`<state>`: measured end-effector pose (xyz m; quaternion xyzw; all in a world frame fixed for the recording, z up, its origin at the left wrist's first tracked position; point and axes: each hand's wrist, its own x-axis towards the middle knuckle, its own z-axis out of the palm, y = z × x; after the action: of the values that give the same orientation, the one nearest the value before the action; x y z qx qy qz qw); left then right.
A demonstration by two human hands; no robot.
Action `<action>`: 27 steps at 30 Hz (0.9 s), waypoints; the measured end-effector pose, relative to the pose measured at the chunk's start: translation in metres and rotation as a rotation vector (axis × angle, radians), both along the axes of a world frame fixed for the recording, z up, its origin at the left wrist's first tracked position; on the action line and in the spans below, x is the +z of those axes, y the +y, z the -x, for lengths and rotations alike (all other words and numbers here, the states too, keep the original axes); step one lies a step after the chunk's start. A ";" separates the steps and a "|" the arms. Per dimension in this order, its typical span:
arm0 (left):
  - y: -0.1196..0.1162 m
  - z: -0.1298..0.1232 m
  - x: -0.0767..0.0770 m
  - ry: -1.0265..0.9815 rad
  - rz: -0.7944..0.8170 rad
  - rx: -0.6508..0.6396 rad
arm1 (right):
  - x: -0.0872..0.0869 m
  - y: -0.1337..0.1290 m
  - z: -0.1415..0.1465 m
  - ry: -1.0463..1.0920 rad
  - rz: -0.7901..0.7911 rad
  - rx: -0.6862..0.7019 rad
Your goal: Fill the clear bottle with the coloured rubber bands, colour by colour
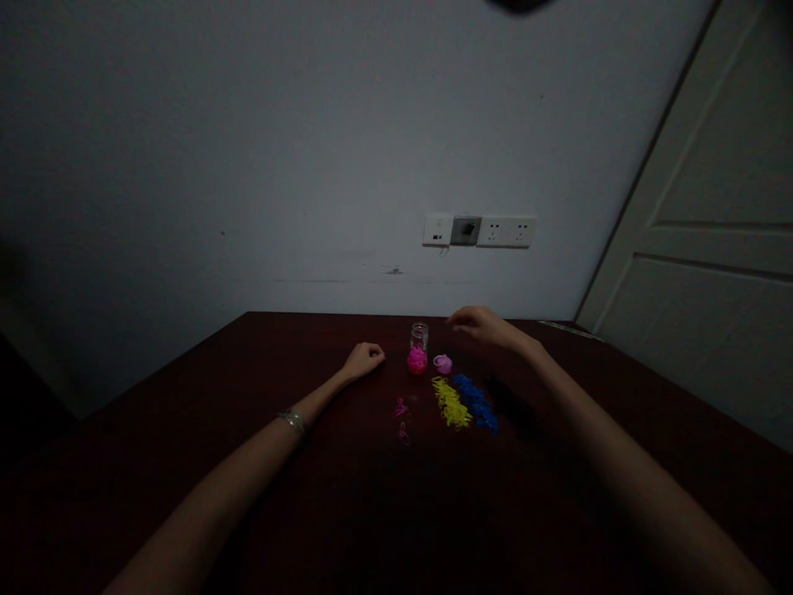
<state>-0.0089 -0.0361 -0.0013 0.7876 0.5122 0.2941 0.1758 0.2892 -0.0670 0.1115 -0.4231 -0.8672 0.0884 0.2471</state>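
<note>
Light, springy bands and a clear jar between two hands

The jar (419, 350) stands upright on the desk (297, 351), between the two hands, its lower part filled with bright pink bands (417, 361). It looks smooth and stiff, probably light; if glass, it would be fragile, and its side wall offers the surest hold. The yellow bands (452, 403) and blue bands (476, 402) lie in two heaps nearer the wearer, side by side; they should be soft, nearly weightless and prone to tangle, so best taken singly by a fingertip pinch at the heap's edge. A few loose pink bands (401, 407) lie apart, left of the yellow heap. The lilac lid (443, 364) sits just right of the jar; its loop makes a natural grip.

The left hand (364, 361) rests on the desk left of the jar, forearm slanting inward, fingers curled. The right hand (485, 326) hovers right of the jar, wrist bent, fingers close together and directed left. In this dim light, whether either hand pinches a band is impossible to say.
</note>
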 end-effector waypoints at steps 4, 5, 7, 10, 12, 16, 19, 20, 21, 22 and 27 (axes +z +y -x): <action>0.000 -0.002 -0.001 0.056 -0.043 -0.022 | -0.027 -0.015 -0.035 0.111 0.146 -0.079; 0.001 -0.001 -0.001 0.069 -0.043 -0.023 | -0.033 -0.018 -0.044 0.124 0.170 -0.097; 0.003 0.000 0.001 0.099 -0.036 -0.048 | -0.046 -0.023 -0.062 0.143 0.199 -0.146; 0.002 0.002 0.011 0.157 0.032 -0.163 | -0.069 -0.024 -0.093 0.171 0.215 -0.235; -0.005 0.003 0.022 0.215 0.115 -0.270 | -0.087 -0.023 -0.116 0.211 0.251 -0.302; -0.034 -0.001 0.046 0.339 0.224 -0.511 | -0.119 -0.024 -0.153 0.333 0.335 -0.453; -0.057 -0.007 0.057 0.461 0.250 -0.612 | -0.131 -0.026 -0.163 0.451 0.299 -0.525; -0.063 -0.010 0.059 0.496 0.238 -0.618 | -0.133 -0.027 -0.163 0.493 0.275 -0.552; -0.068 -0.011 0.060 0.524 0.219 -0.617 | -0.135 -0.028 -0.162 0.526 0.249 -0.579; -0.072 -0.013 0.061 0.547 0.200 -0.614 | -0.135 -0.028 -0.161 0.540 0.221 -0.606; -0.082 -0.018 0.058 0.611 0.134 -0.605 | -0.135 -0.033 -0.154 0.449 0.112 -0.662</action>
<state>0.0091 -0.1182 0.0571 0.9399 0.3046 -0.0513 0.1452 0.4431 -0.1003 -0.0235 -0.6625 -0.6024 0.1415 0.4221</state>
